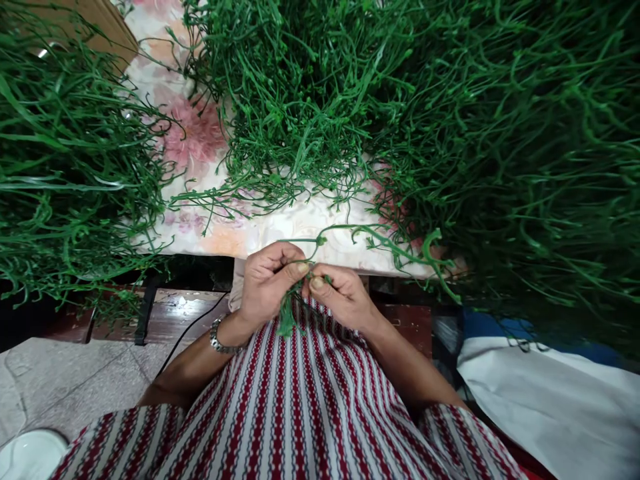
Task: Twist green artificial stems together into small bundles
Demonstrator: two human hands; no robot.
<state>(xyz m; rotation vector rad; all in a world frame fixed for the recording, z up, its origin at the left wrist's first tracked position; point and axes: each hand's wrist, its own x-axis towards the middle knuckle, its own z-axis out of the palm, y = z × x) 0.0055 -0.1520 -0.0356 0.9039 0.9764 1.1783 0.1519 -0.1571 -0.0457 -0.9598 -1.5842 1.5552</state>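
My left hand [267, 283], with a metal watch [220, 337] on its wrist, pinches a thin green artificial plant stem [387, 241] between thumb and forefinger. Close beside it, almost touching, my right hand [343, 297] pinches the same green piece. The stem arches up from the fingertips and trails to the right over the table edge. Below the fingers hangs a darker green leafy tuft [286, 320]. Exactly how the tuft and stem meet is hidden by my fingers.
A floral-covered table [280, 227] lies ahead. Tangled green stems form a middle heap [310, 100], a large right heap [525, 133] and a left heap [65, 167]. White cloth or sacking [550, 400] is at lower right, a white round object [33, 457] at lower left.
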